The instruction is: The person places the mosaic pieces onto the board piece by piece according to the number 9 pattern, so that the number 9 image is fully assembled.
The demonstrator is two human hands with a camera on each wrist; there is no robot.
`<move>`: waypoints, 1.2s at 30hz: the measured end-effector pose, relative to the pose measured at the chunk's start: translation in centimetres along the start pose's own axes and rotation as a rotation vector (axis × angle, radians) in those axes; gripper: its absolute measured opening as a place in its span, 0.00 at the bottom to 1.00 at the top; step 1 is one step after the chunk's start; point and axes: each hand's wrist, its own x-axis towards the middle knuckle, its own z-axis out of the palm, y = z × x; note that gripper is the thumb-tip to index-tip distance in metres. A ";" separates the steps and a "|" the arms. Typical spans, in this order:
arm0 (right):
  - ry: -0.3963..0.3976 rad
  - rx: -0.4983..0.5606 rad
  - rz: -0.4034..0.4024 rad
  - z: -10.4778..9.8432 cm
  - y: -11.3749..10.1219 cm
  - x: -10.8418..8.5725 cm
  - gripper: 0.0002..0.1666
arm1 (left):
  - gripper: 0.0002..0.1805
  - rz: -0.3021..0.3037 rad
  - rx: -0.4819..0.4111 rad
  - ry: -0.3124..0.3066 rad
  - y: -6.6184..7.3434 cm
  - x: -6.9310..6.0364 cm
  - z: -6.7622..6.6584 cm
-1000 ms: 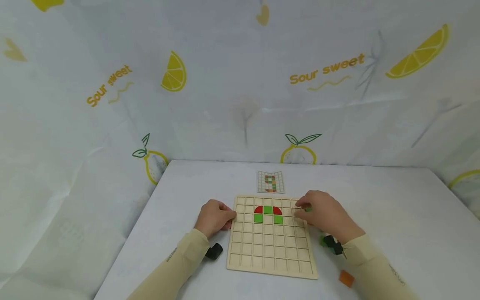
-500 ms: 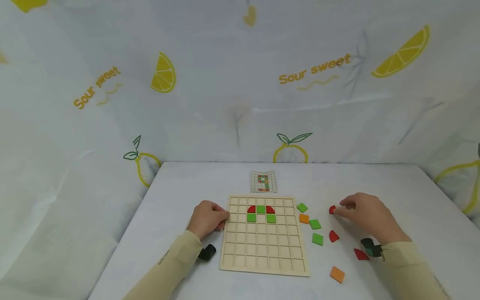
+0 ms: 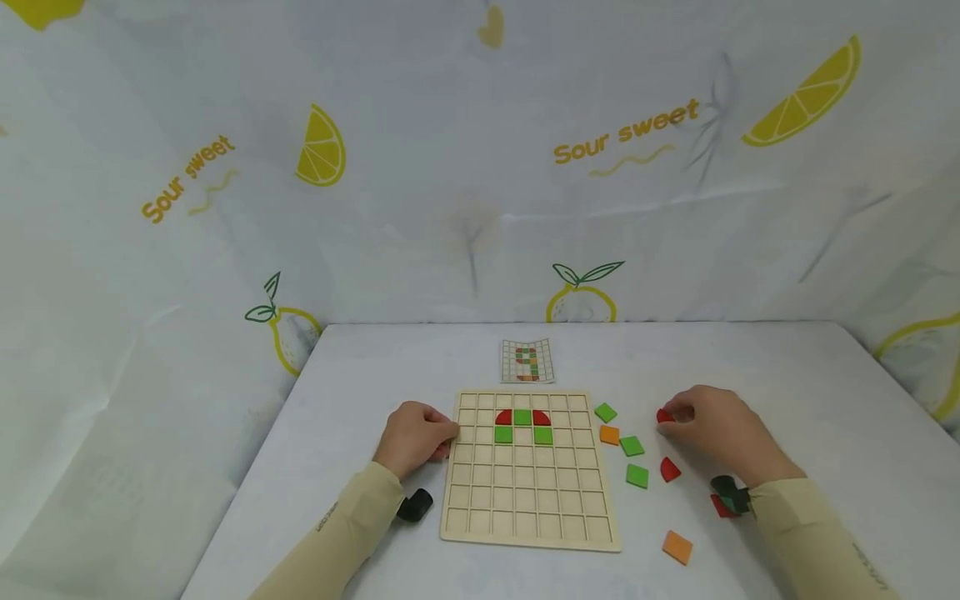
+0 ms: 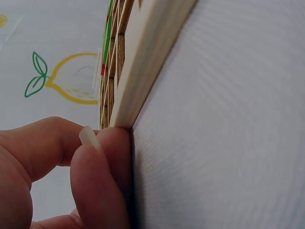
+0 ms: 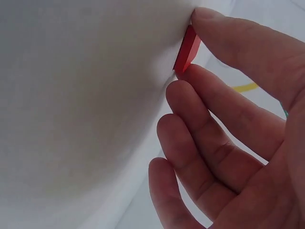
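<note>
Beige sleeves (image 3: 337, 529) cross the lower part of the frame, bearing small dark lettering (image 3: 327, 516) (too blurred to read). A rounded black block (image 3: 417, 505) shows beside the left cuff (image 3: 384, 482); another black piece (image 3: 738, 497), green-patched, adjoins the right.

And here's the red quarter-round piece (image 3: 664, 416), thin and flat-sided, pinched low at the surface in my right hand (image 3: 712, 429)! My left hand (image 3: 412, 435) meets the left edge of the wooden grid board (image 3: 534, 500), lying flat: two red quarter-rounds flank a green square, another green beneath each red.
</note>
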 end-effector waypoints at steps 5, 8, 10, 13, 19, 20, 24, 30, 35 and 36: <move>0.016 -0.001 0.012 0.1 0.2 -0.1 0.24 | 0.06 -0.011 0.005 0.001 0.0 0.0 0.0; 0.018 -0.010 0.011 0.0 0.2 0.1 0.23 | 0.06 -0.014 0.009 0.005 0.0 0.0 -0.1; 0.017 -0.017 0.009 0.0 0.1 0.2 0.23 | 0.06 -0.015 0.008 0.008 0.0 0.0 -0.1; 0.012 -0.023 0.007 0.1 -0.1 0.2 0.22 | 0.06 -0.019 0.001 0.005 0.0 0.1 -0.1; 0.013 -0.016 -0.061 0.1 -1.2 -0.1 0.20 | 0.06 0.001 -0.014 -0.001 0.2 0.0 0.0; 0.016 -0.013 -0.088 0.1 -1.8 -0.1 0.20 | 0.06 0.006 -0.016 0.003 0.2 0.0 0.0; 0.009 0.005 -0.152 0.3 -4.1 -0.2 0.18 | 0.06 0.012 -0.015 0.005 0.2 -0.1 0.0; -0.015 0.009 -0.193 1.3 -8.1 0.4 0.16 | 0.06 0.004 -0.018 0.002 0.1 0.0 -0.1; -0.016 0.007 -0.251 2.4 -11.3 0.5 0.14 | 0.06 -0.002 -0.015 0.001 0.2 0.0 -0.2; -0.019 0.011 -0.260 2.6 -11.9 0.5 0.14 | 0.06 -0.002 -0.016 -0.001 0.2 0.0 -0.2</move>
